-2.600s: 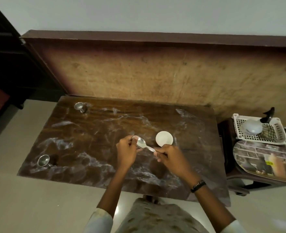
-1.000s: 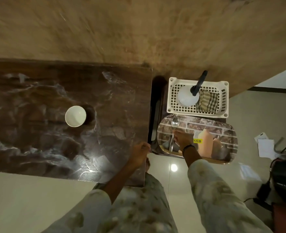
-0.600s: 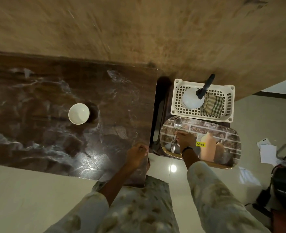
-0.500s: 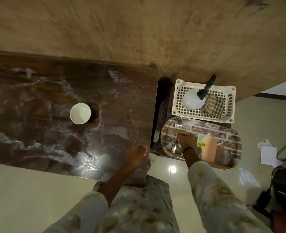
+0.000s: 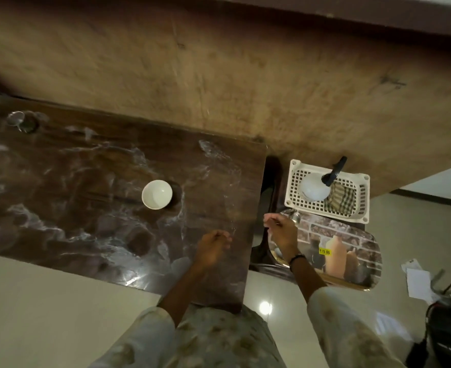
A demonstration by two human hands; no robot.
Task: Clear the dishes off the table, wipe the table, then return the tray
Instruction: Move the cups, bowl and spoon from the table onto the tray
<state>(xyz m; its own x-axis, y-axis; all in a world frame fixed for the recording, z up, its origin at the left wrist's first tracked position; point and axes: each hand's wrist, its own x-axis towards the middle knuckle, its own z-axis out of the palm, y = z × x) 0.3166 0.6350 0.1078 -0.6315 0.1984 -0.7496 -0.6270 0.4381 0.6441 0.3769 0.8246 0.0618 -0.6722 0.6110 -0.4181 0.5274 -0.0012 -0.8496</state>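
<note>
The spoon (image 5: 295, 217) now lies on the tray (image 5: 362, 243) at lower right, the right hand (image 5: 281, 231) has lifted away with loose fingers, the left hand (image 5: 211, 248) hangs loosely curled and empty, so the white bowl (image 5: 157, 194) mid-bench looks next.

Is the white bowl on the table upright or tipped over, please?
Upright. The white bowl stands on the table with its round rim facing up, and its pale inside is open to the camera; nothing shows inside it.
</note>
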